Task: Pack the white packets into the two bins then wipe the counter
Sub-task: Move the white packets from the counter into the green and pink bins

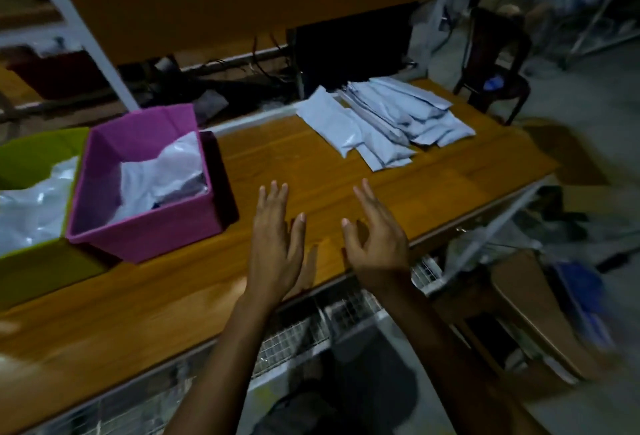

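A heap of several white packets (pixel 384 121) lies on the far right of the wooden counter (pixel 166 299). A pink bin (pixel 145 237) stands left of centre with white packets inside it. At the left edge a green bin (pixel 34 147) also holds white packets. My left hand (pixel 275 240) hovers over the counter's front middle, fingers spread, holding nothing. My right hand (pixel 375 232) is beside it, fingers apart and slightly curled, also empty. Both hands are well short of the heap and to the right of the pink bin.
A dark monitor (pixel 353 50) stands behind the packets. A white shelf frame (pixel 79 29) rises at the back left. A dark chair (pixel 495 60) stands past the counter's right end. Cardboard boxes (pixel 540 317) and clutter sit on the floor at the right.
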